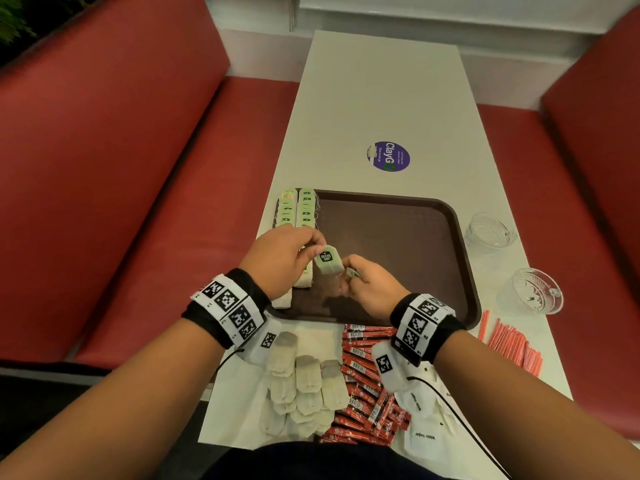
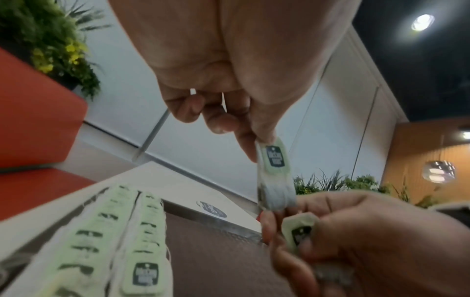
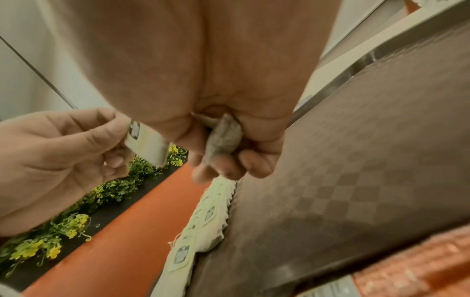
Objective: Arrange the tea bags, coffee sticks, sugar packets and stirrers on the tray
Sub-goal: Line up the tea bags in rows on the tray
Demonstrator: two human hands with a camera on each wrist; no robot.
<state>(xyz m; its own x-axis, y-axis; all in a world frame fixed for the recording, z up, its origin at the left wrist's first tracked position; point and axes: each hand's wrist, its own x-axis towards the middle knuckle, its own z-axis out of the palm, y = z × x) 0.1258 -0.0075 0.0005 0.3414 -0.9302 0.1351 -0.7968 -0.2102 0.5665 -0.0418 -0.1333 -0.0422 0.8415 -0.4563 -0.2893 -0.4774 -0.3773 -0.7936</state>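
Note:
Over the brown tray (image 1: 415, 237), my left hand (image 1: 317, 249) pinches the top of a tea bag (image 1: 328, 262) with a green tag (image 2: 276, 158). The bag's lower end meets the fingertips of my right hand (image 1: 349, 277). The right hand's curled fingers also hold another tea bag (image 3: 223, 138), whose tag (image 2: 300, 231) shows in the left wrist view. Two rows of tagged tea bags (image 1: 298, 209) lie along the tray's left edge. Loose tea bags (image 1: 301, 382), red coffee sticks (image 1: 363, 372), white sugar packets (image 1: 422, 420) and red stirrers (image 1: 512, 344) lie on the table in front of the tray.
Two empty glasses (image 1: 490, 230) (image 1: 533, 289) stand right of the tray. A round purple sticker (image 1: 388, 156) marks the white table (image 1: 381, 98) beyond it. Red benches (image 1: 138, 168) flank the table. Most of the tray's floor is bare.

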